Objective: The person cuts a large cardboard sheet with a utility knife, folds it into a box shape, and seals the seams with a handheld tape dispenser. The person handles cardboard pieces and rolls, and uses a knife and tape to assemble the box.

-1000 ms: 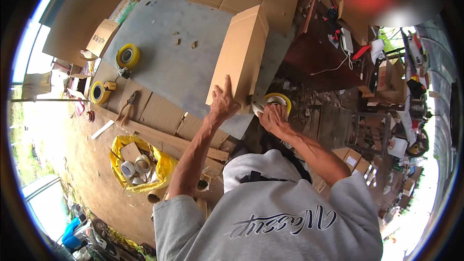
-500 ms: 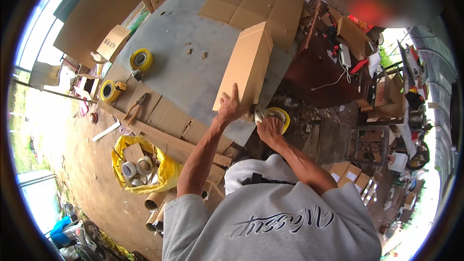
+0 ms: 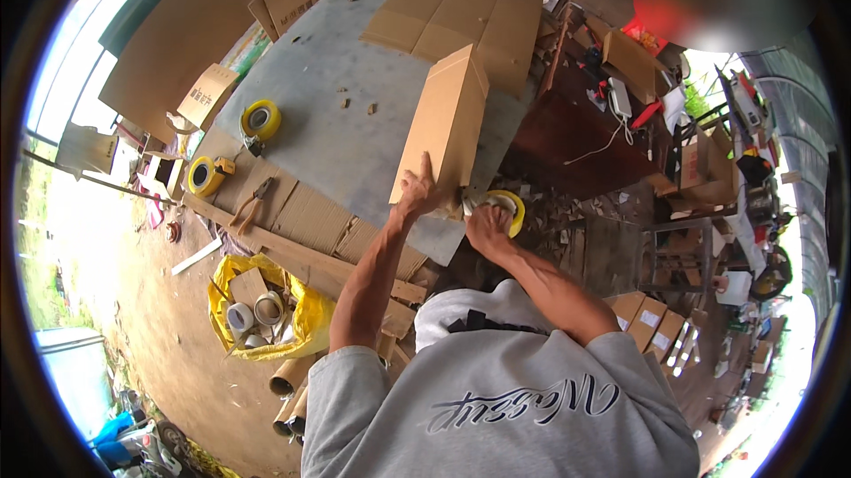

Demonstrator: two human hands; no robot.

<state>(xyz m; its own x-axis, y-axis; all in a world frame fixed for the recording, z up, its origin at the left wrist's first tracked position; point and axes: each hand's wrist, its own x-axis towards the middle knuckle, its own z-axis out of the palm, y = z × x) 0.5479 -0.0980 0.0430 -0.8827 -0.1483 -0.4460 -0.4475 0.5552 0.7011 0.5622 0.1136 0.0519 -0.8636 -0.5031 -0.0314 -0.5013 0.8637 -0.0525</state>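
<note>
Since the earlier frame, both hands have kept their place at the near end of the cardboard box [image 3: 446,128]. Head view: the left hand [image 3: 415,193] presses flat against the box, fingers spread; the right hand [image 3: 486,223] is clamped on a yellow tape roll [image 3: 509,207] at the grey table's [image 3: 310,137] near edge. 2 more tape rolls [image 3: 260,119] sit near its left edge.

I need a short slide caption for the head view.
Left hand steadies a cardboard box; right hand holds a yellow tape roll.
</note>
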